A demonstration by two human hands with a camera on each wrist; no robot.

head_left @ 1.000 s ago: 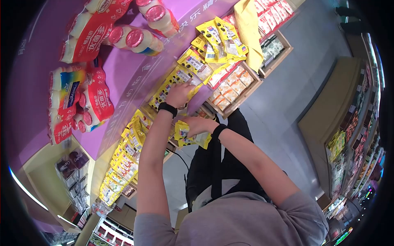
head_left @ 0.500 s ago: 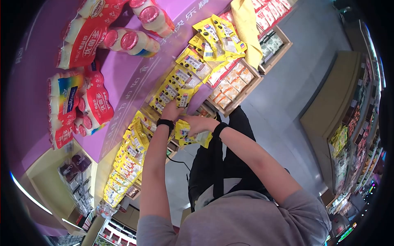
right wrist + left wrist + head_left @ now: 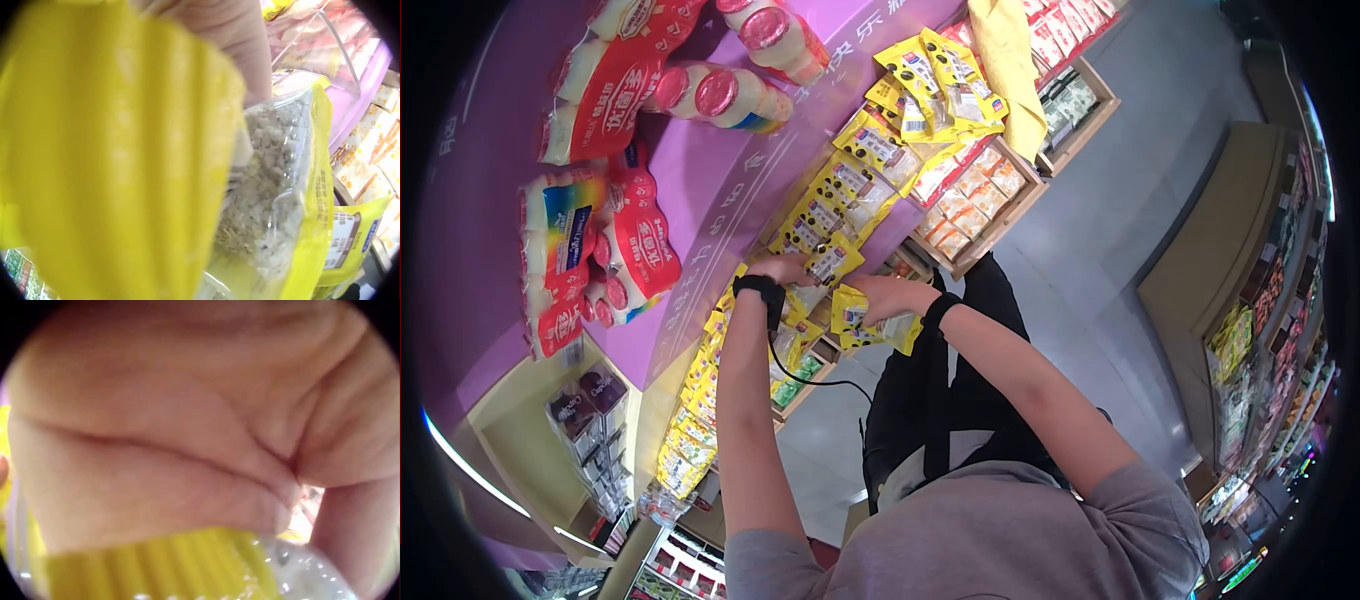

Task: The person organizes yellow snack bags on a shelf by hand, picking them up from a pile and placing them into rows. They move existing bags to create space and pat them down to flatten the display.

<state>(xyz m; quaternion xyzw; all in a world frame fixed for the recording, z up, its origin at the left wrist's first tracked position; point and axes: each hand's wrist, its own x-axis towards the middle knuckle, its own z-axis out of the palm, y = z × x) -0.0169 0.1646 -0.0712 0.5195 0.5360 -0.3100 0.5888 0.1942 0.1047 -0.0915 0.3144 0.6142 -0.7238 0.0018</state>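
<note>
My left hand (image 3: pixel 780 270) grips a yellow snack bag (image 3: pixel 832 260) at the front edge of the purple display. In the left wrist view the palm fills most of the picture, with the bag's ribbed yellow end (image 3: pixel 162 565) below the fingers. Close beside it, my right hand (image 3: pixel 885 296) holds yellow snack bags (image 3: pixel 880 330) low over the shelf edge. The right wrist view shows a clear-windowed bag (image 3: pixel 262 181) with pale, speckled contents, and a blurred yellow bag end hides part of the fingers.
A row of similar yellow bags (image 3: pixel 825 208) lines the purple display (image 3: pixel 700 190), with more heaped behind. Bundled yogurt drink bottles (image 3: pixel 630 90) stand on top at left. A wooden crate (image 3: pixel 1000 225) of orange-white packets juts out at right, beside the grey floor (image 3: pixel 1090 250).
My left hand moved from the bag row down and left, drawing a yellow bag with it toward the right hand. The right hand stayed nearly in place with its bags.
</note>
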